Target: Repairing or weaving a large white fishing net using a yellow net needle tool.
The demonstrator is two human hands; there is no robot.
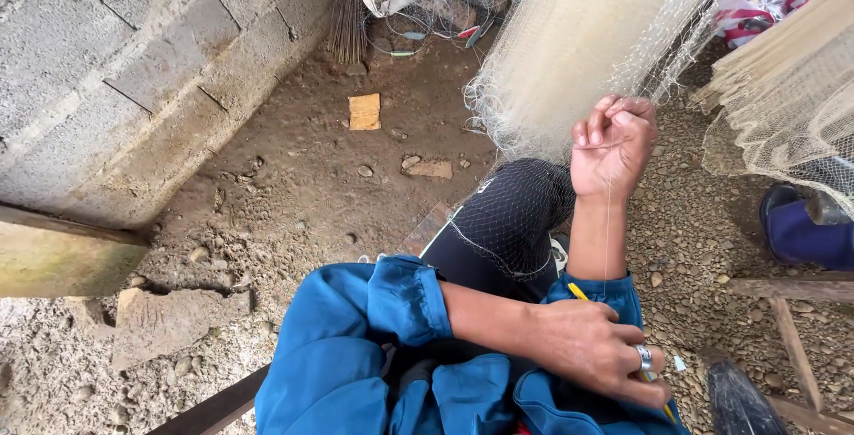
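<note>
Netting (578,35), pale and fine-meshed, hangs in a bunched curtain just above the raised right hand and drapes down over the dark-clad knee (507,213) below it. By my judgement it is light, limp and easily snagged, best pinched at a single strand or the gathered edge.

Left hand (592,346), lowest and across the lap, is closed around a yellow needle (580,293). Right hand (614,146), above it, pinches the net's lower edge with curled fingers; a thin line (608,221) runs down between them. No containers show.
</note>
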